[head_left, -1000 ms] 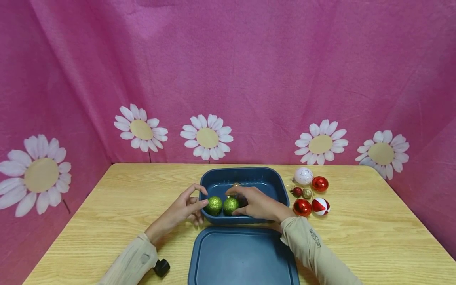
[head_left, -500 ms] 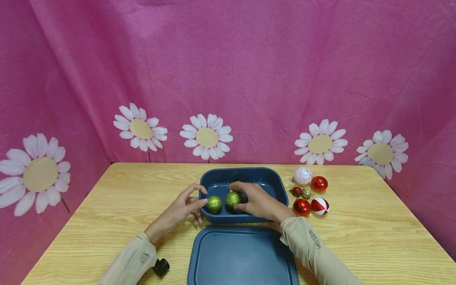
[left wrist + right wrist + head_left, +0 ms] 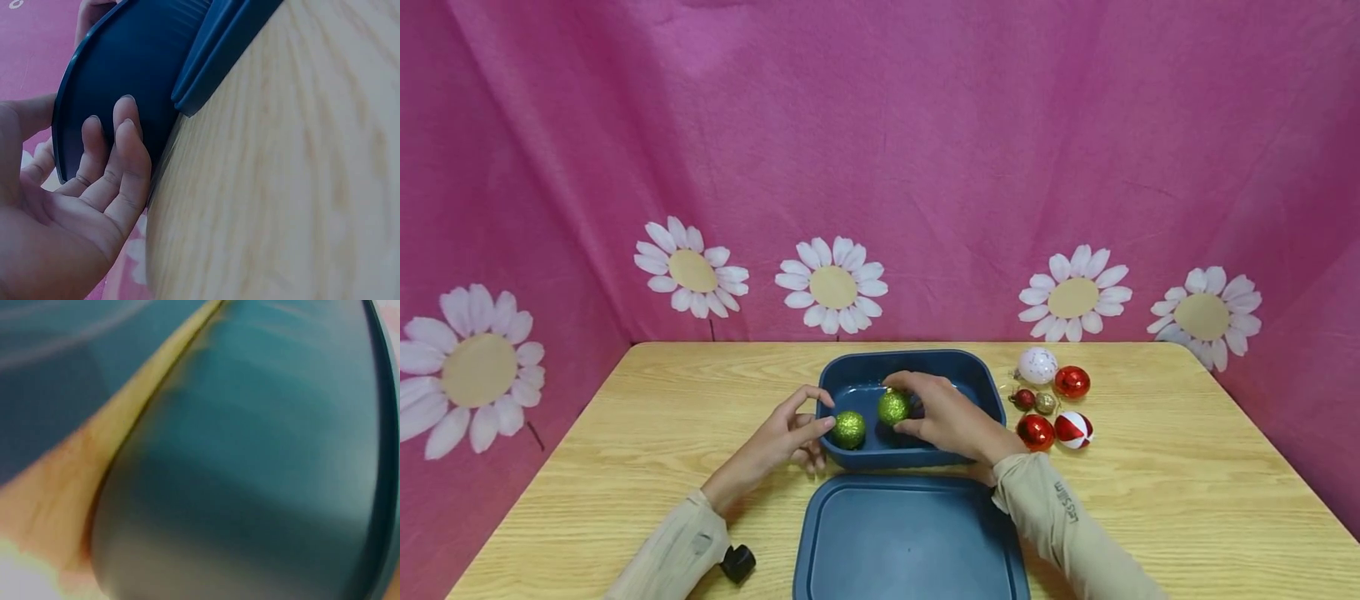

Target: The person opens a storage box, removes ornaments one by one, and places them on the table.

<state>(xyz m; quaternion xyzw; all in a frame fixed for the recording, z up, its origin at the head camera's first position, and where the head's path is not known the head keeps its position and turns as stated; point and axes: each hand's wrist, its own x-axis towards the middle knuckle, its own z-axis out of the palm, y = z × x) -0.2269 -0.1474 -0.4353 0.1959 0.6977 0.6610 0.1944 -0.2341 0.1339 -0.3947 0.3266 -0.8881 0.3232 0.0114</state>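
Observation:
In the head view my right hand (image 3: 951,417) reaches into a dark blue rectangular container (image 3: 868,460) and pinches a green glitter Christmas ball (image 3: 893,407) between thumb and fingers. A second green glitter ball (image 3: 848,429) lies in the container's front left corner. My left hand (image 3: 782,437) holds the container's left wall, thumb and index finger over the rim near that ball. From the left wrist, the other fingers (image 3: 132,144) of that hand show against the outer wall. The right wrist view shows mainly the container's outer wall (image 3: 250,456); the fingers there are hidden.
A dark blue lid (image 3: 910,537) lies flat in front of the container. Several ornaments stand at its right, among them a white ball (image 3: 1037,366), a shiny red ball (image 3: 1035,432) and a red-and-white ball (image 3: 1073,430). A small black object (image 3: 738,564) lies by the left sleeve.
My right hand has shifted the pinched green ball back and slightly right, away from the other green ball. The left hand has hardly moved.

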